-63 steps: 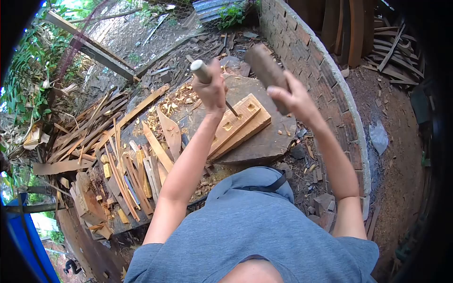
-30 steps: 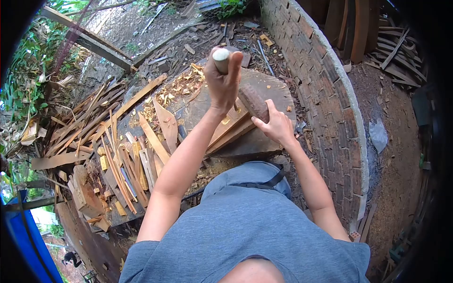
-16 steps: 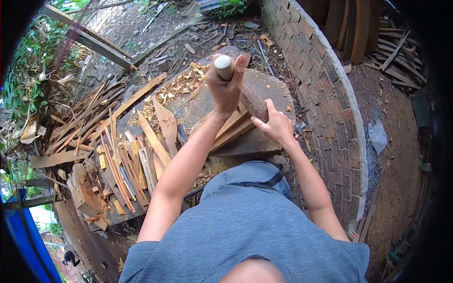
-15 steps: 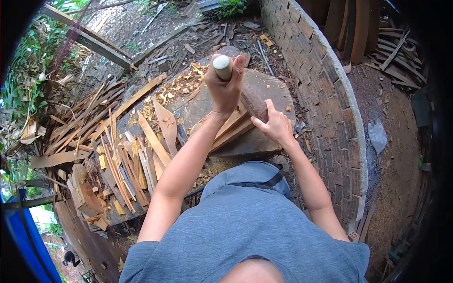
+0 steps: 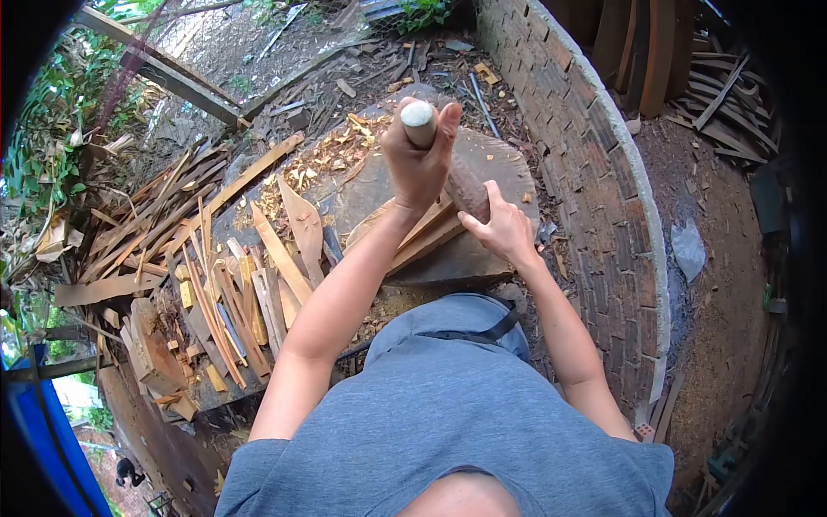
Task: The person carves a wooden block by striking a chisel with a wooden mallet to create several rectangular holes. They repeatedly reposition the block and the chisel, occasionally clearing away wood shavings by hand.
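My left hand [image 5: 412,172] is wrapped round a round wooden handle [image 5: 419,123], whose pale flat end points up toward me. What lies at the handle's lower end is hidden behind the hand. Lower and to the right, my right hand [image 5: 503,229] grips the near end of a thick, rough brown piece of wood [image 5: 468,191], thumb and forefinger on it. The brown piece slants away toward my left hand. Under both hands is a broad tree stump [image 5: 508,164], with a wooden board [image 5: 427,241] lying on it beneath my left wrist.
Wood chips [image 5: 314,164] cover the left of the worktop. Two shaped wooden blades [image 5: 303,226] and many offcuts [image 5: 241,302] lie nearer on the left. A curved brick wall [image 5: 594,189] runs along the right. A person [image 5: 129,471] is far off at lower left.
My left hand has shifted slightly to the right with the handle. My right hand keeps its grip on the brown wood in nearly the same place.
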Demonstrator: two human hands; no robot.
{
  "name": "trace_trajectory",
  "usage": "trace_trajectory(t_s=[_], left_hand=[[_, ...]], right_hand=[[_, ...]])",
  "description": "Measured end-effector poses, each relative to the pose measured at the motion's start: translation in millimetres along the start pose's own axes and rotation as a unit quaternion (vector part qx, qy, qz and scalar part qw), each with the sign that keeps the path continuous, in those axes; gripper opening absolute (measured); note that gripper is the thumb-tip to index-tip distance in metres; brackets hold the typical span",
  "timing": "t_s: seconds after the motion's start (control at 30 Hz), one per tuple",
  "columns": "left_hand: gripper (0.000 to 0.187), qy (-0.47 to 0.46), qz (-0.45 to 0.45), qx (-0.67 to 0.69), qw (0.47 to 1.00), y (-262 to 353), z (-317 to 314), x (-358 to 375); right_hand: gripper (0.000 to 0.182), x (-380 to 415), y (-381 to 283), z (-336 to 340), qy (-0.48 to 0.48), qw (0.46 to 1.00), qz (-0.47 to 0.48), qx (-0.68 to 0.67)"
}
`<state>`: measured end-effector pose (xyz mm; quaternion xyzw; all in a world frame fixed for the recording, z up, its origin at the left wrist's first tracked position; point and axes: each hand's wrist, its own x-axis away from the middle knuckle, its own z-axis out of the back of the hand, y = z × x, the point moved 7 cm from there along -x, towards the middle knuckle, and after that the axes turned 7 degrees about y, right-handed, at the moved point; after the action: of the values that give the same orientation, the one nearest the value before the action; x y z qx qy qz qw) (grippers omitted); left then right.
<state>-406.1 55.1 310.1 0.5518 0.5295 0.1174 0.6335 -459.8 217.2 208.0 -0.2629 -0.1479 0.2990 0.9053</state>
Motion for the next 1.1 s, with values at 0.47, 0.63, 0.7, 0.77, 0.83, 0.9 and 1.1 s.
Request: trace_trajectory(t_s=[0.47,0.63,0.7,0.77,0.83,0.9,1.1], left_hand=[[0.025,0.002,0.011,0.007,1.000,0.0,-0.7,0.8],[0.031,0.012,0.041,0.010,0.999,-0.3,-1.3,2.0],[0.031,0.011,0.044,0.008,0.999,-1.1,-1.2,1.9],[0.031,0.011,0.045,0.005,0.999,-1.7,-0.6,1.6],[0.031,0.005,0.039,0.004,0.999,-1.2,-1.4,2.1],[0.032,0.005,0.048,0.013,0.999,-1.3,-1.1,2.6],[0.033,-0.005,0.048,0.022,0.999,-1.6,-3.5,2.8]], right_hand=[[0.067,-1.1,2.2,-3.1,0.005,1.000,0.000,-0.012],[0.067,-0.9,4.0,-3.9,0.013,1.000,0.003,-0.013],[0.067,-1.0,5.4,-5.5,0.018,1.000,0.005,-0.016],[0.067,-1.3,5.1,-5.6,0.023,1.000,0.008,-0.018],[0.067,-1.2,5.4,-5.7,0.023,1.000,0.006,-0.019],[0.067,-1.6,5.8,-6.3,0.022,1.000,0.007,-0.020],[0.077,-0.4,5.2,-5.2,0.001,1.000,-0.005,-0.017]])
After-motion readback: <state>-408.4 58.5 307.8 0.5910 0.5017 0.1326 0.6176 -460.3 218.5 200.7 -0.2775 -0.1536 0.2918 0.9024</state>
